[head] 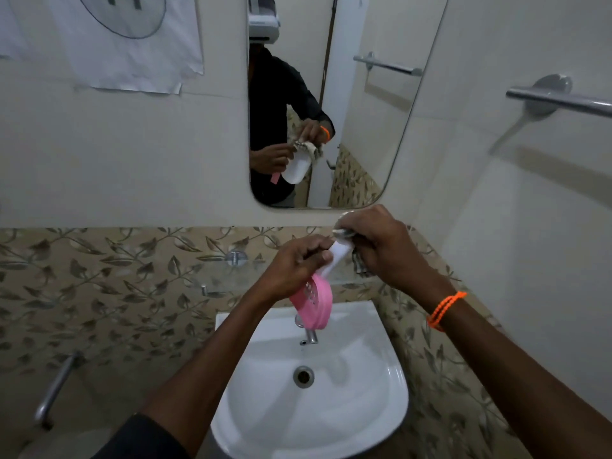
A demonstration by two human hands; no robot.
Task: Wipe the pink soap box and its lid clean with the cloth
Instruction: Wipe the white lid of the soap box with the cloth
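While my fingers wrap most of what I am holding, only parts of it show. My left hand (294, 265) is curled around two pieces at once: the white lid (337, 256) sticks up past my fingertips, and the pink soap box (313, 301) hangs below my palm, tilted on edge over the back of the sink (381, 385). Through the slots in the pink piece I can see nothing inside it, and how the two pieces meet under my fingers is hidden.

My right hand (381, 246) is bunched around the cloth (359, 263), pressing it against the upper end of the lid. Most of the cloth is buried in my fist; only a crumpled checked fold shows below my fingers and a pale scrap above my knuckles. An orange band (445, 311) circles my right wrist.

Behind my hands, the mirror (347, 111) gives the other side: the lid's open white face and the cloth wadded at its rim, though the reflection is dim and small. Its top is cut off by the frame.

Below, the tap (309, 336) is partly covered by the pink soap box. The sink basin holds only its drain (303, 376). A glass shelf (225, 276) on the patterned tiles is hard to make out, and a towel rail (563, 101) runs off the right edge.
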